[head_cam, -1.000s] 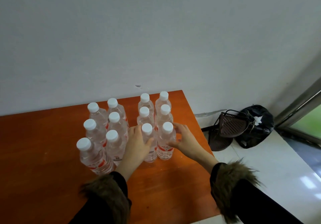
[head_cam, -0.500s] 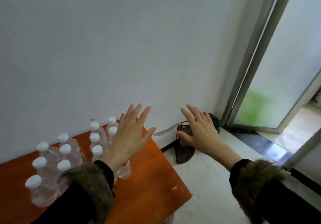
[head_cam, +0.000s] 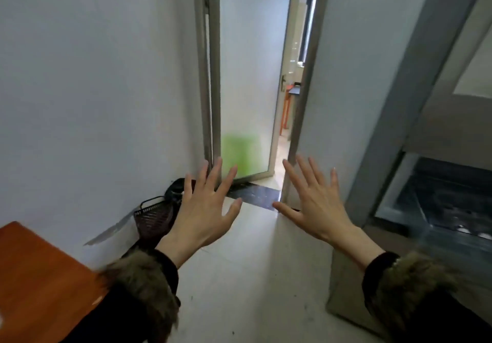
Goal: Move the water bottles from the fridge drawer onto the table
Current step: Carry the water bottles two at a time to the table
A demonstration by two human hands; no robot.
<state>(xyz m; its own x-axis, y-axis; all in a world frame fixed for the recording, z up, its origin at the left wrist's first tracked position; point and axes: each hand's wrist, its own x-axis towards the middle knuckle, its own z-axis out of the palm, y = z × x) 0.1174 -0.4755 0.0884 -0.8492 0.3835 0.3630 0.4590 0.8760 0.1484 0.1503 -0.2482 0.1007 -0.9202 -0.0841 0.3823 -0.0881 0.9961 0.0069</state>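
Now | bottles gone from view | left hand (head_cam: 206, 210), right hand (head_cam: 316, 204) spread, empty

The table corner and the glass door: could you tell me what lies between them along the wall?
In the head view, a dark mesh basket and a black bag sit on the floor by the wall, between the table and the glass door.

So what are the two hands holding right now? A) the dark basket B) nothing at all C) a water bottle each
B: the left hand and the right hand both hang in the air with fingers spread, and nothing is in either.
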